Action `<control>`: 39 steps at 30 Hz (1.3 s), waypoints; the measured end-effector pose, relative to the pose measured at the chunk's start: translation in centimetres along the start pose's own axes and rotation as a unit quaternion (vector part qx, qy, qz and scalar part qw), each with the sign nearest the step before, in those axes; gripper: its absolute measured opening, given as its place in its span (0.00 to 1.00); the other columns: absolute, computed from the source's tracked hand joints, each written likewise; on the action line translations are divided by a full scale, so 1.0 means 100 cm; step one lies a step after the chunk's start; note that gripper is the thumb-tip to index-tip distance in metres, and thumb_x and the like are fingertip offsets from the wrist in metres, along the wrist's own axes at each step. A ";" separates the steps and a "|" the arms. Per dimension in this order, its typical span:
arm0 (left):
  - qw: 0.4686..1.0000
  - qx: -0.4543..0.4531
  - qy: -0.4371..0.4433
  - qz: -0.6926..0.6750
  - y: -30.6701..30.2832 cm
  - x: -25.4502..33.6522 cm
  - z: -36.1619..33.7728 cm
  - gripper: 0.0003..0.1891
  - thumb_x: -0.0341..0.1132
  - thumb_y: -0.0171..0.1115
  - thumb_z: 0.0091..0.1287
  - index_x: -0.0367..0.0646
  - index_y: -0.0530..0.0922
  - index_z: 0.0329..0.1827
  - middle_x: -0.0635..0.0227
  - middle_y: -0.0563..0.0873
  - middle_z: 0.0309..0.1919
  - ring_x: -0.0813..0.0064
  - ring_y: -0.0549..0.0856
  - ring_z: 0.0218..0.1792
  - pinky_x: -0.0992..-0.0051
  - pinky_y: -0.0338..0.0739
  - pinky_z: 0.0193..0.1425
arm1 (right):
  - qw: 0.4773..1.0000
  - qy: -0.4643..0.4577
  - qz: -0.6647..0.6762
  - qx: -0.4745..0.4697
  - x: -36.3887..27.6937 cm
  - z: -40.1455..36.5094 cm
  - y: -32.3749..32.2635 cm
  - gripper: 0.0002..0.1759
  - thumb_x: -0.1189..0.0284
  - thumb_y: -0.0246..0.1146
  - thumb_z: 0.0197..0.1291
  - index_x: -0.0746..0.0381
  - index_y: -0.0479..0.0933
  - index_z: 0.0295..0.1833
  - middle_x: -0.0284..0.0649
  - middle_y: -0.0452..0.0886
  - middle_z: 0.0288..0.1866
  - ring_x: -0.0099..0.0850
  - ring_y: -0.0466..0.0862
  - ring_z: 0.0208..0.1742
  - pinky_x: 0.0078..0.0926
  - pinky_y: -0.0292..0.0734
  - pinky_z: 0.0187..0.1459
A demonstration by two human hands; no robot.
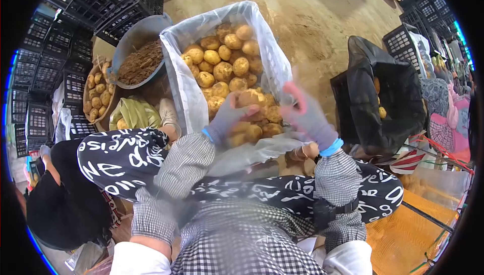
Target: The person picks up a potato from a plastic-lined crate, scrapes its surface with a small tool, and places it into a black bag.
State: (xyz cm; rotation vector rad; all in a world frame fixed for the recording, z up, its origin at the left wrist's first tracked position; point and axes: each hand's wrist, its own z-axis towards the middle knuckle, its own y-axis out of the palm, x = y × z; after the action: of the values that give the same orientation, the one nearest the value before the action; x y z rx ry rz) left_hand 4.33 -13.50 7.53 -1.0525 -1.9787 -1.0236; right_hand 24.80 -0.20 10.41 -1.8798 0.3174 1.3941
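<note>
A crate lined with white plastic stands before me, holding many yellow-brown potatoes, some with soil on them. My left hand, in a grey glove with pink fingertips, is over the near part of the potatoes. Its thumb and fingers are apart beside a larger-looking potato; I see no firm grip on it. At the right side of the liner is my right hand, gloved alike and blurred by motion. Its fingers are spread, with nothing visible between them. Blue bands circle both wrists.
A grey-blue tub of brown soil stands left of the crate, near a basket of potatoes and a yellow-green bag. On the right is a crate with black lining, a few potatoes inside. Black crates are stacked at back left.
</note>
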 end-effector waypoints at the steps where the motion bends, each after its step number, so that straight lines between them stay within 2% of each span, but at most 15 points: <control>1: 0.998 -0.028 0.019 -0.052 0.001 0.009 -0.008 0.39 0.42 0.76 0.62 0.36 0.62 0.69 0.57 0.78 0.59 0.68 0.82 0.57 0.69 0.80 0.61 | 0.998 -0.050 0.014 -0.025 -0.011 -0.001 0.013 0.38 0.72 0.71 0.56 0.66 0.68 0.72 0.40 0.78 0.61 0.22 0.82 0.46 0.22 0.80 0.45; 3: 0.990 -0.074 0.050 -0.113 0.009 0.023 -0.027 0.45 0.40 0.75 0.63 0.35 0.55 0.75 0.57 0.75 0.61 0.68 0.81 0.59 0.69 0.80 0.61 | 0.993 -0.088 0.049 -0.067 -0.036 -0.008 0.030 0.41 0.73 0.72 0.53 0.66 0.65 0.73 0.40 0.78 0.62 0.24 0.81 0.50 0.24 0.79 0.49; 5: 0.992 -0.051 0.105 -0.043 0.016 0.019 -0.041 0.46 0.40 0.75 0.63 0.35 0.54 0.76 0.57 0.75 0.62 0.69 0.80 0.60 0.68 0.79 0.62 | 0.991 -0.007 0.098 -0.087 -0.062 -0.017 0.039 0.44 0.74 0.72 0.50 0.65 0.63 0.74 0.41 0.77 0.62 0.29 0.80 0.56 0.28 0.78 0.54; 6: 0.991 -0.038 0.131 -0.009 0.021 0.016 -0.048 0.47 0.40 0.75 0.62 0.34 0.54 0.77 0.57 0.74 0.62 0.69 0.80 0.60 0.68 0.79 0.63 | 0.997 -0.063 -0.010 -0.044 -0.052 -0.023 0.047 0.46 0.74 0.72 0.47 0.65 0.63 0.74 0.45 0.77 0.63 0.36 0.80 0.59 0.32 0.76 0.58; 7: 0.982 -0.004 0.182 0.048 0.030 0.013 -0.057 0.48 0.41 0.75 0.62 0.34 0.53 0.78 0.55 0.73 0.64 0.69 0.79 0.62 0.69 0.78 0.63 | 0.987 -0.109 -0.121 0.010 -0.046 -0.029 0.054 0.47 0.74 0.73 0.44 0.65 0.63 0.74 0.49 0.76 0.63 0.43 0.79 0.62 0.36 0.75 0.61; 9: 0.916 0.084 0.280 0.273 0.028 -0.002 -0.055 0.45 0.40 0.74 0.63 0.34 0.55 0.77 0.53 0.74 0.63 0.69 0.79 0.60 0.70 0.79 0.61 | 0.986 -0.095 -0.134 0.016 -0.051 -0.043 0.067 0.47 0.73 0.73 0.43 0.66 0.64 0.72 0.52 0.76 0.61 0.47 0.79 0.60 0.37 0.76 0.59; 11: 0.875 0.106 0.289 0.373 0.021 -0.012 -0.054 0.43 0.41 0.73 0.64 0.34 0.57 0.76 0.52 0.73 0.62 0.70 0.79 0.59 0.71 0.79 0.59 | 0.990 -0.043 -0.137 0.009 -0.051 -0.049 0.074 0.46 0.71 0.73 0.43 0.68 0.65 0.71 0.54 0.76 0.59 0.49 0.80 0.59 0.38 0.76 0.58; 16: 0.970 0.023 0.141 0.198 0.021 -0.013 -0.060 0.37 0.48 0.71 0.66 0.35 0.65 0.69 0.53 0.75 0.57 0.71 0.82 0.51 0.73 0.81 0.52 | 0.993 0.052 -0.106 -0.025 -0.044 -0.058 0.079 0.47 0.68 0.75 0.44 0.70 0.65 0.71 0.54 0.76 0.59 0.48 0.80 0.59 0.37 0.76 0.58; 20: 0.975 -0.016 0.115 0.191 0.016 -0.015 -0.053 0.30 0.52 0.67 0.68 0.38 0.69 0.61 0.58 0.80 0.48 0.71 0.82 0.47 0.72 0.79 0.49 | 0.991 0.090 -0.046 -0.087 -0.057 -0.048 0.073 0.45 0.68 0.74 0.47 0.71 0.66 0.70 0.49 0.79 0.54 0.39 0.84 0.49 0.32 0.80 0.50; 22: 0.968 -0.027 0.064 0.243 0.013 -0.010 -0.053 0.26 0.50 0.63 0.69 0.41 0.71 0.60 0.55 0.81 0.49 0.65 0.82 0.53 0.69 0.76 0.59 | 0.981 0.147 0.015 -0.123 -0.070 -0.044 0.068 0.44 0.68 0.74 0.48 0.71 0.67 0.70 0.45 0.81 0.49 0.32 0.85 0.41 0.27 0.81 0.42; 25: 0.964 -0.018 0.066 0.256 0.006 -0.020 -0.048 0.22 0.50 0.58 0.72 0.41 0.73 0.57 0.55 0.82 0.46 0.65 0.83 0.50 0.68 0.77 0.57 | 0.985 0.112 0.019 -0.133 -0.050 -0.044 0.075 0.42 0.67 0.75 0.50 0.71 0.68 0.69 0.39 0.82 0.43 0.22 0.83 0.32 0.21 0.80 0.33; 30: 0.975 0.069 0.075 0.199 -0.005 -0.051 -0.031 0.17 0.47 0.51 0.78 0.40 0.76 0.49 0.61 0.81 0.35 0.71 0.80 0.39 0.71 0.76 0.48 | 0.992 0.086 -0.002 -0.098 -0.044 -0.048 0.076 0.35 0.62 0.75 0.49 0.64 0.75 0.63 0.44 0.84 0.49 0.33 0.84 0.46 0.30 0.79 0.49; 32: 0.972 0.092 0.081 0.201 -0.005 -0.049 -0.031 0.17 0.46 0.49 0.79 0.39 0.77 0.45 0.64 0.80 0.30 0.73 0.78 0.35 0.72 0.75 0.45 | 0.990 0.087 0.005 -0.110 -0.046 -0.050 0.071 0.41 0.66 0.76 0.51 0.70 0.69 0.69 0.38 0.83 0.45 0.20 0.83 0.38 0.21 0.80 0.40; 34: 0.961 0.111 0.128 0.219 -0.003 -0.045 -0.029 0.19 0.46 0.49 0.79 0.39 0.78 0.42 0.63 0.80 0.29 0.73 0.79 0.35 0.72 0.75 0.44 | 0.984 0.117 0.066 -0.116 -0.048 -0.050 0.069 0.43 0.67 0.77 0.51 0.70 0.68 0.70 0.38 0.83 0.48 0.20 0.82 0.41 0.21 0.80 0.44; 39: 0.981 0.102 -0.035 0.162 0.005 0.000 -0.044 0.21 0.50 0.52 0.77 0.38 0.79 0.44 0.61 0.83 0.31 0.68 0.82 0.35 0.67 0.77 0.44 | 0.959 0.163 0.183 -0.139 -0.052 -0.050 0.064 0.45 0.71 0.77 0.50 0.69 0.65 0.73 0.37 0.80 0.56 0.21 0.80 0.48 0.21 0.78 0.50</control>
State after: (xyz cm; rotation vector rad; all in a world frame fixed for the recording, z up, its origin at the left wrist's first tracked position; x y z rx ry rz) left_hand 5.63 -17.07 9.80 -1.2571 -1.8405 -0.6040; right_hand 22.61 -9.20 12.93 -2.3829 0.6919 1.4153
